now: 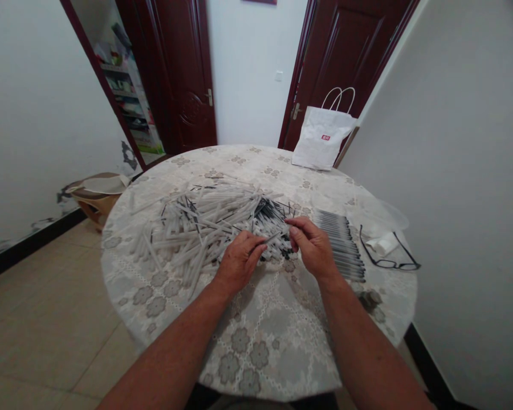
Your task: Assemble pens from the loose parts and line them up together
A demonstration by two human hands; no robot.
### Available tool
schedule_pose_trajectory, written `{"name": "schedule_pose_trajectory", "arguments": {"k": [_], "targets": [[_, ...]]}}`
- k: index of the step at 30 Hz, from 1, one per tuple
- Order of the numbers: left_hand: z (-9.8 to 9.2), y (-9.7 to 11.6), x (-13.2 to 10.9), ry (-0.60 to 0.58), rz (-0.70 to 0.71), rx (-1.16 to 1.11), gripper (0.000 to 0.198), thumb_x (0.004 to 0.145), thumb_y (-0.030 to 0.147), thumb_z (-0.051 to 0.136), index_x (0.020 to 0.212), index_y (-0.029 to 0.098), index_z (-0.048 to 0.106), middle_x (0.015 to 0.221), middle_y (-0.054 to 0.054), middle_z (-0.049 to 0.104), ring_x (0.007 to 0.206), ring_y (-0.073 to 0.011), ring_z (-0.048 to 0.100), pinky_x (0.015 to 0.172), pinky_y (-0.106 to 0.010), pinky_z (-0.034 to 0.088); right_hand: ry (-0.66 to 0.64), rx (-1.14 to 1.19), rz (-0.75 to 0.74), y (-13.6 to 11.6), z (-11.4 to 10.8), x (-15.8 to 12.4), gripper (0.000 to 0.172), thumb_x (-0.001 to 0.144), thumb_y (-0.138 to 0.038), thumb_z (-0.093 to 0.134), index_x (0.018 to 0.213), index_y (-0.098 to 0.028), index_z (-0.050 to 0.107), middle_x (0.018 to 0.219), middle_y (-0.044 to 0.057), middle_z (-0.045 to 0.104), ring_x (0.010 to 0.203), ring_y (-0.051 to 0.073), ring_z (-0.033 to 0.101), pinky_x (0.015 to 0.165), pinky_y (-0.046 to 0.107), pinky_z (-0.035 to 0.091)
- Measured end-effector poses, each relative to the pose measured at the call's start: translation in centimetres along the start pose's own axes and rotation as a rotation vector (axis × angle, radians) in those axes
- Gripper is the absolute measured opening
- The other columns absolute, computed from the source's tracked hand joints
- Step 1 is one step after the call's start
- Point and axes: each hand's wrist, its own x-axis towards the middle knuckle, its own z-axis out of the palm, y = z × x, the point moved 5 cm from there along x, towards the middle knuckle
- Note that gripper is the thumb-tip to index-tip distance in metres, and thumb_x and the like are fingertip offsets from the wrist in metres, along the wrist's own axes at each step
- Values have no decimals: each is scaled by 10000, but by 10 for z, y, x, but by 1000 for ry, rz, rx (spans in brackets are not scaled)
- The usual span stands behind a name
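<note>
My left hand (pixel 240 261) is closed in a pinch on a slim translucent tube (pixel 272 237), which points up to the right. Close by, my right hand (pixel 313 246) has its fingers curled together; a small dark tip shows at the fingertips, too blurred to name. Both hands are just above the near edge of a large loose pile of whitish tubes (pixel 205 228). Among these lies a bunch of thin dark sticks (pixel 270 209). To the right of my right hand, clear tubes with dark insides and dark ends (pixel 340 242) lie side by side in a neat row.
The round table has a flowered cloth (pixel 248 347). Black-framed glasses (pixel 387 263) and a crumpled white wrapper (pixel 385 244) lie at the right. A white paper bag (pixel 324 138) stands at the back right. A wooden stool (pixel 94 199) is left of the table.
</note>
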Motion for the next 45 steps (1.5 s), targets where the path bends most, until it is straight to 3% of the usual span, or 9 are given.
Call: {"name": "schedule_pose_trajectory", "arguments": {"k": [4,8,20,32,40,42,45], "targets": [[0,2,0,-2,6,-15,237,978,333,565,1101,259,754,898,-60,617,857,-203,593,809,-338,484,18,-8,-11,-1,-1,-1,234,964,-354,563,1109,-223,692,775,-6,564,561,107,501,538,251,431],[1,1,-1,-20,8,-11,250,984,333,552,1117,244,745,912,-61,615,873,-200,592,813,-335,483,-77,-30,-24,-1,3,0,250,957,-369,568,1106,-223,707,826,10,593,569,105,513,535,252,437],[5,5,-2,-75,76,23,249,1011,292,466,1065,232,701,913,-73,608,886,-222,587,818,-363,476,-170,-146,16,1,2,-3,248,952,-354,576,1126,-210,678,712,-12,604,605,136,559,582,261,461],[10,4,-6,-20,129,209,193,985,251,519,979,200,706,877,-87,592,817,-215,560,747,-348,468,-234,-138,126,15,2,-1,195,907,-318,596,998,-184,705,614,-34,606,539,127,565,575,259,455],[9,6,-8,27,156,337,183,985,236,532,959,182,705,880,-84,600,831,-211,578,757,-335,484,-190,-155,172,11,4,-2,195,888,-337,626,964,-179,709,597,-28,609,522,130,570,553,259,467],[10,6,-7,22,141,265,200,994,251,524,984,189,714,881,-80,608,835,-205,592,766,-328,487,-178,-75,185,12,6,-2,212,894,-359,633,1001,-184,686,606,-36,599,531,128,568,551,256,471],[8,6,-4,45,77,115,212,996,280,536,1035,206,731,898,-69,644,858,-195,622,792,-318,495,-114,109,173,11,9,-3,364,899,-405,642,1207,-215,601,734,-33,617,595,134,592,555,258,500]]}}
